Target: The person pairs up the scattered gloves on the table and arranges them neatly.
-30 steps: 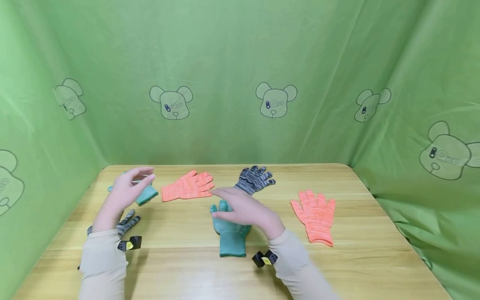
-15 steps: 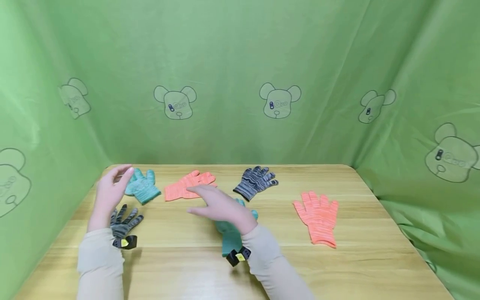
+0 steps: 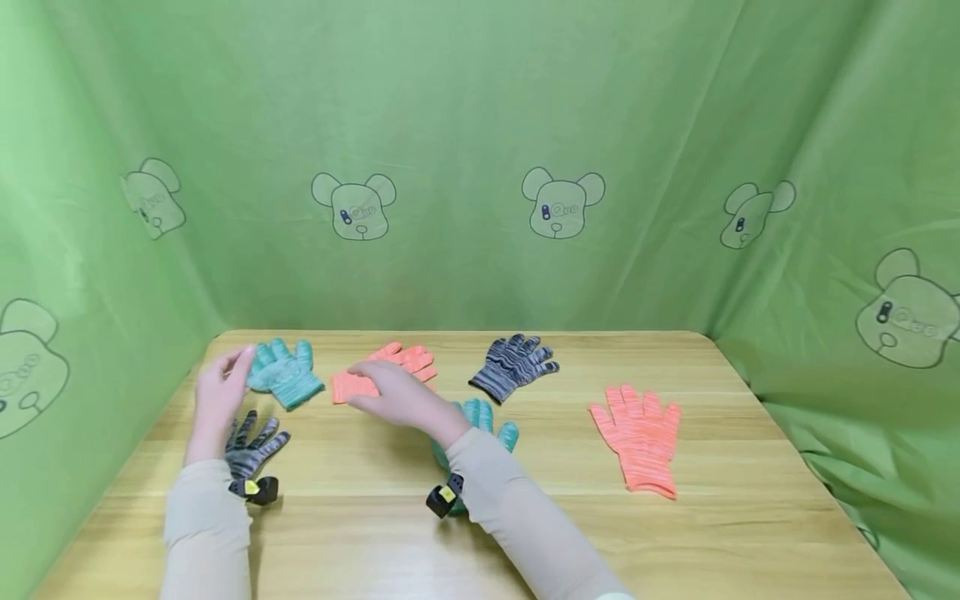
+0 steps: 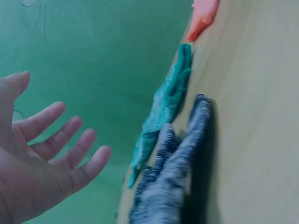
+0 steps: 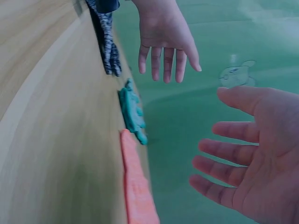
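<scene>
My left hand (image 3: 217, 400) hovers above the table's left side, its fingers apart and holding nothing. Close by it lie a teal glove (image 3: 288, 377) and a dark grey striped glove (image 3: 253, 448), the latter partly behind the wrist. In the left wrist view the grey striped glove (image 4: 166, 182) is below the spread fingers. Near the middle, my right hand (image 3: 401, 396) is over an orange glove (image 3: 356, 387), apart from it and holding nothing. Under my right forearm a second teal glove (image 3: 480, 417) is partly hidden. The right wrist view shows relaxed, separated fingers (image 5: 219, 172).
A second dark grey striped glove (image 3: 512, 367) lies at the back, right of centre. Another orange glove (image 3: 641, 437) lies flat on the right. The wooden table (image 3: 720, 542) is enclosed by green cloth walls (image 3: 465, 275) with bear-head prints.
My right hand has moved left from above the middle teal glove to above the orange glove. My left hand has shifted left and down, uncovering the left teal glove. The gloves stay put.
</scene>
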Demonstrator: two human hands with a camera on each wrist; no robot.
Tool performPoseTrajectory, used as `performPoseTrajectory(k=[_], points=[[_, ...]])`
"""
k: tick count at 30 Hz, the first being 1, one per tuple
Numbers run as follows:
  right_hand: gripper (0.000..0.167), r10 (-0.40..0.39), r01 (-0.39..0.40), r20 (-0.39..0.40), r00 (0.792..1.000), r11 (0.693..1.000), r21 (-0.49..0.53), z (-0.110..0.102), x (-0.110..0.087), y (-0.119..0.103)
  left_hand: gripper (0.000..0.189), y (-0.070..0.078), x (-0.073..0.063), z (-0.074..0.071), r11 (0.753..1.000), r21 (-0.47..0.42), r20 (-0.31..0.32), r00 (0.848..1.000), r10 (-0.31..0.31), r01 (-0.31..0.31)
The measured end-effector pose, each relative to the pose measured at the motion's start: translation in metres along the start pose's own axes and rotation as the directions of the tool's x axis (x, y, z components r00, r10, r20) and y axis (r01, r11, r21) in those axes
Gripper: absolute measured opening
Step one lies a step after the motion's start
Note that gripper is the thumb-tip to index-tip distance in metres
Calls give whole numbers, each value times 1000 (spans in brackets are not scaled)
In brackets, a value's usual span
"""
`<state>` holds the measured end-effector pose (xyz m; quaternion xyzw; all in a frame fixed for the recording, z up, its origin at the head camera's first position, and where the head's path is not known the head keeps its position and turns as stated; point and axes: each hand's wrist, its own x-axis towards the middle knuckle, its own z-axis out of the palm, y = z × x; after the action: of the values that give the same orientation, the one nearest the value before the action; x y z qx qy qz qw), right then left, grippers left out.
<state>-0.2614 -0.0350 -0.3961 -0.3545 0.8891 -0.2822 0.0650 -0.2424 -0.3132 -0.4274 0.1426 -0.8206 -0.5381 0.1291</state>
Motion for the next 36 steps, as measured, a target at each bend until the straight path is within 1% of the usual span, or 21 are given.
performPoseTrajectory(k=[2, 4, 7, 9, 11, 13, 15, 17, 18, 19, 20, 24, 27, 30, 31, 34, 36], points=[[48, 15, -16, 3, 1000, 999, 42, 4, 8, 1, 74, -3, 2, 0, 997, -56, 11, 998, -54, 55], [48, 33, -33, 6, 999, 995, 90, 8, 15, 2, 74, -6, 4, 1, 989, -109, 6, 995, -104, 104], [49, 70, -72, 16, 997, 983, 171, 14, 26, 3, 75, -9, 5, 1, 969, -192, -1, 987, -161, 158], [51, 94, -98, 25, 995, 968, 230, 18, 33, 4, 77, -9, 4, 0, 950, -251, 14, 982, -187, 185], [52, 117, -123, 36, 992, 953, 277, 23, 40, 5, 81, -10, 3, -1, 931, -301, 49, 978, -202, 207], [54, 142, -150, 47, 989, 935, 322, 28, 46, 6, 85, -10, 2, -2, 909, -341, 97, 971, -219, 239], [54, 176, -187, 62, 982, 915, 358, 33, 52, 7, 86, -10, 1, -2, 885, -372, 144, 959, -243, 280], [54, 213, -226, 78, 974, 887, 402, 38, 58, 7, 86, -10, 2, 0, 864, -387, 178, 946, -271, 321], [54, 232, -246, 87, 969, 868, 430, 41, 60, 7, 84, -10, 2, 0, 850, -403, 192, 939, -285, 340], [54, 245, -263, 101, 964, 843, 469, 43, 63, 6, 82, -10, 2, 1, 836, -418, 201, 933, -297, 356], [54, 258, -279, 112, 960, 821, 498, 44, 65, 6, 80, -10, 3, 3, 830, -418, 205, 928, -310, 369], [57, 297, -330, 160, 941, 717, 614, 51, 74, 6, 74, -10, 5, 9, 793, -448, 217, 911, -351, 412], [58, 311, -358, 202, 929, 610, 707, 55, 78, 6, 75, -10, 5, 13, 777, -449, 227, 898, -377, 440], [58, 331, -384, 238, 913, 503, 774, 59, 82, 7, 77, -11, 5, 14, 768, -448, 234, 889, -393, 457], [58, 335, -391, 252, 908, 460, 797, 60, 83, 7, 77, -12, 5, 13, 767, -448, 233, 888, -396, 459], [55, 355, -413, 284, 891, 371, 832, 64, 86, 6, 75, -13, 6, 12, 769, -449, 239, 891, -386, 454], [48, 356, -419, 303, 884, 316, 851, 67, 88, 6, 74, -14, 6, 10, 772, -451, 250, 894, -372, 448]])
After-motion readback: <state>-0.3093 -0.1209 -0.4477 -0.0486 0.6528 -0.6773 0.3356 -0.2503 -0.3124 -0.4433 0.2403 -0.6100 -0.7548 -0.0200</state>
